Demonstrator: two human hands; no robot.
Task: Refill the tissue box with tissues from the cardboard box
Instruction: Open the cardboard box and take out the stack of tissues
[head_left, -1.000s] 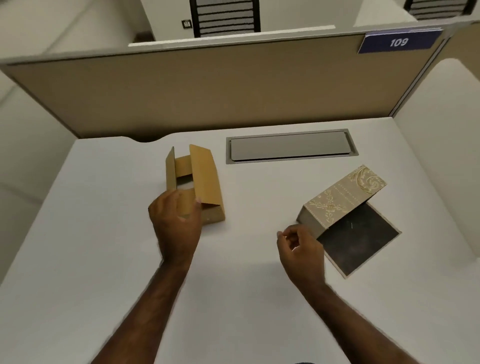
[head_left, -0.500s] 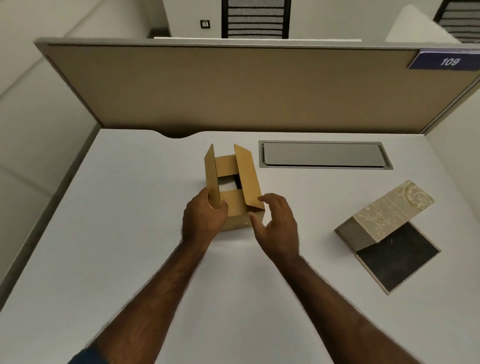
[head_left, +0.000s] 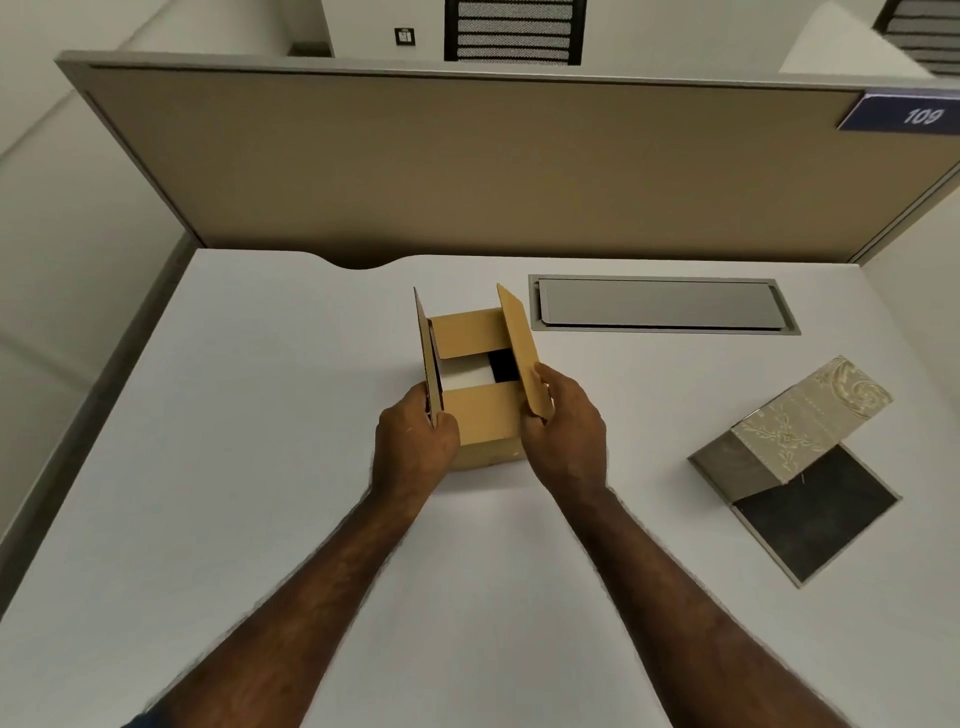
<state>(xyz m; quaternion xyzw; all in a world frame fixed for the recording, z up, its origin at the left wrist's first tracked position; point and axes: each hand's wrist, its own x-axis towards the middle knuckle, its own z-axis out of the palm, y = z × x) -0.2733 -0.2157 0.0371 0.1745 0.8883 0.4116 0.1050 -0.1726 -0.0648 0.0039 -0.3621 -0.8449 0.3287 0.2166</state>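
A small brown cardboard box (head_left: 485, 426) stands in the middle of the white desk, its two long flaps raised. White tissues (head_left: 465, 376) show through the gap between its inner flaps. My left hand (head_left: 415, 447) pinches the near end of the left flap. On the other side my right hand (head_left: 563, 428) grips the near end of the right flap. The tissue box (head_left: 800, 426), beige with a gold pattern, lies open to the right, with its dark base panel (head_left: 815, 512) flat on the desk. Neither hand touches it.
A grey metal cable hatch (head_left: 660, 304) is set into the desk (head_left: 260, 467) behind the boxes. A tan partition (head_left: 467, 166) closes off the far edge, with a blue sign (head_left: 904, 114) reading 109. The desk's left edge drops to the floor.
My right hand moved left from near the tissue box to the cardboard box's right flap. Both flaps are spread wider, exposing the tissues. The view has shifted left.
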